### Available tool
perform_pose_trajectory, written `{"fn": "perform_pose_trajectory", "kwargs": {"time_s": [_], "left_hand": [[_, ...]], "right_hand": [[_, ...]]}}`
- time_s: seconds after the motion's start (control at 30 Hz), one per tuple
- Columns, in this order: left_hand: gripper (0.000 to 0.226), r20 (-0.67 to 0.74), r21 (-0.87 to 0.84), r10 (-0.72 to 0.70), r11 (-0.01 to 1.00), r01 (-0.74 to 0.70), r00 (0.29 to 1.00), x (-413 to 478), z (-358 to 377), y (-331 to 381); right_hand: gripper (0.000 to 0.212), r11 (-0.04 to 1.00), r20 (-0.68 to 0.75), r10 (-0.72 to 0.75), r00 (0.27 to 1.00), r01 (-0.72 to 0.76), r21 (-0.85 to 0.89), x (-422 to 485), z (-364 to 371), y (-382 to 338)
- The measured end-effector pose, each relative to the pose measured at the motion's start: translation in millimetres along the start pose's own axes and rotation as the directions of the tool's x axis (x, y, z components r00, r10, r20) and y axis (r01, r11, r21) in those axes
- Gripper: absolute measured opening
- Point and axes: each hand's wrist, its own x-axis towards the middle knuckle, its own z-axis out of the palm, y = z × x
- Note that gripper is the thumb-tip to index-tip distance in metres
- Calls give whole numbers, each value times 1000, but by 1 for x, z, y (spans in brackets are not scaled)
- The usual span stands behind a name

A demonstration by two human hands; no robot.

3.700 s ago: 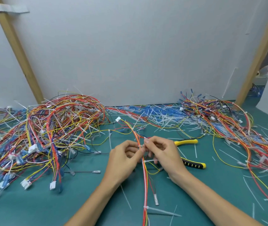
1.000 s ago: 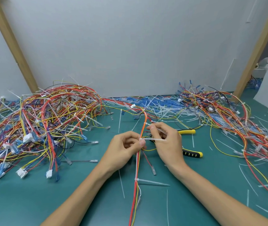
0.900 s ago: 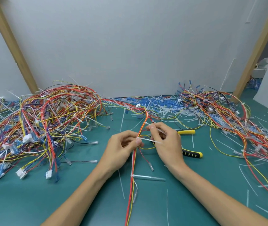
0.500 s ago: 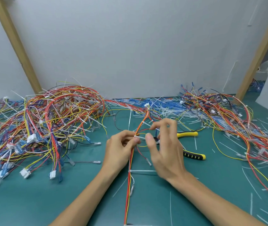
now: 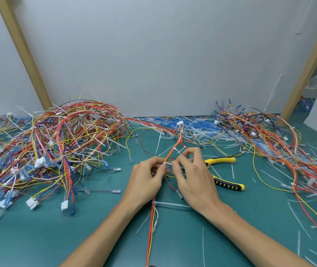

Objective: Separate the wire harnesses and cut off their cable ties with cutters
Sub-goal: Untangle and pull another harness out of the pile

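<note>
One wire harness [image 5: 152, 226] of red, orange and yellow wires runs from the near edge up the middle of the green mat to a white connector [image 5: 180, 123]. My left hand [image 5: 146, 179] pinches this harness at a white cable tie. My right hand [image 5: 194, 176] pinches the same spot from the right, fingers curled over the wires. Another white cable tie [image 5: 171, 204] sticks out sideways lower on the harness. The yellow-and-black cutters [image 5: 223, 173] lie on the mat just right of my right hand, untouched.
A large tangled pile of harnesses [image 5: 53, 143] covers the left of the mat, another pile [image 5: 281, 143] the right. Cut white ties [image 5: 207, 132] litter the back and right. Two wooden posts [image 5: 21, 53] lean against the grey wall.
The harness has slid away from me through my hands, its connector now near the back. My right hand let go of the tie tail, opened, then closed in again beside my left thumb.
</note>
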Motion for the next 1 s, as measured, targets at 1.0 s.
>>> {"fn": "perform_pose_trajectory", "kwargs": {"time_s": [1.0], "left_hand": [[20,-31,286,246,931,-227,969,-7,1,2]], "right_hand": [[35,993,293,6,956,-39,109,4,-8,-1]]}}
